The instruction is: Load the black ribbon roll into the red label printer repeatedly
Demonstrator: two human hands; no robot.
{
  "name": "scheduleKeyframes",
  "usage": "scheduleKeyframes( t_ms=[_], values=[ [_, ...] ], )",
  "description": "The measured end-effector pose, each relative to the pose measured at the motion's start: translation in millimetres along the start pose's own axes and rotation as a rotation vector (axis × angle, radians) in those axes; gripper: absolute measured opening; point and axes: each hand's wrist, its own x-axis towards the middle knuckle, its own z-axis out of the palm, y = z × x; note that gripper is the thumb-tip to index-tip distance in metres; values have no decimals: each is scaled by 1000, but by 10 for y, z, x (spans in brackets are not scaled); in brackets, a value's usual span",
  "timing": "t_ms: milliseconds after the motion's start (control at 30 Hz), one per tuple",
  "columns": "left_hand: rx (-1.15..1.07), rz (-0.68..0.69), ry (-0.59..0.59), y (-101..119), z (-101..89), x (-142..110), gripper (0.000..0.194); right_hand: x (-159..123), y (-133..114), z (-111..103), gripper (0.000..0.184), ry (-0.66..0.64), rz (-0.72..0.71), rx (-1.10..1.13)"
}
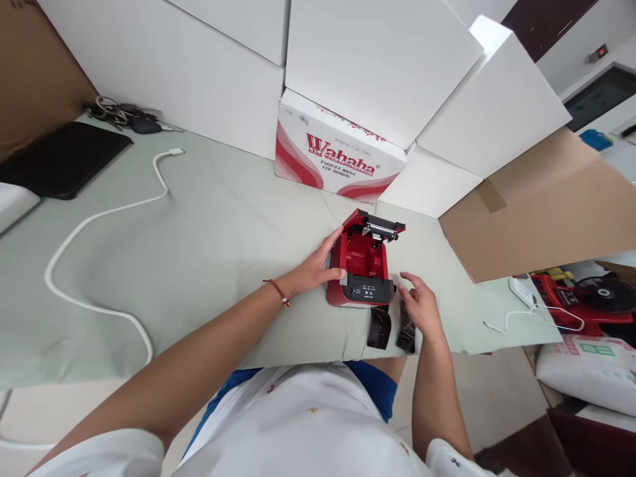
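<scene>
A small red and black printer, which looks like a label or receipt printer, stands near the table's front edge with its lid raised. Its red inner bay lies bare, with no roll visible inside. My left hand grips the printer's left side, thumb over the front corner and fingers along the wall. Beside the right front corner is my right hand, index finger and thumb apart, with nothing visible between them. Whether its thumb touches the casing I cannot tell. Two dark, shiny strips lie at the table edge below the printer.
Behind the printer stand a Wahaha water carton and stacked white boxes. A white cable, keys and a black flat object lie left. At right are a brown cardboard box and another white cable.
</scene>
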Motion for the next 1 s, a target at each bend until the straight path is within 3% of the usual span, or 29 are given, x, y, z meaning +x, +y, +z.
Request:
scheduleKeyframes(
  t_ms=[100,233,367,533,600,700,767,833,900,1000],
  values=[
    [-14,14,-3,12,2,5,117,-21,207,-76,49,56,22,-69],
    [-21,-9,4,17,6,-2,115,-102,384,-134,42,19,5,-84],
    [-41,-15,-15,18,5,-10,118,-169,438,-167,52,0,-3,-91],
    [-39,5,-12,4,2,-6,117,-168,368,-294,46,-133,-18,-145],
    [-40,2,-7,0,5,-6,118,-223,259,-475,40,-237,-35,-139],
    [-33,5,-11,-7,7,-8,119,-376,-22,-961,28,-445,-103,-85],
    [-18,11,-10,-13,4,-11,117,-456,-277,-1312,28,-585,-234,-46],
    [-1,12,-2,-19,0,-13,116,-461,-559,-1523,31,-631,-415,-3],
    [10,13,4,-23,-4,-16,116,-379,-836,-1495,30,-622,-552,38],
    [8,16,4,-26,-4,-23,117,-152,-1186,-1053,31,-486,-537,-34]
  ],
)
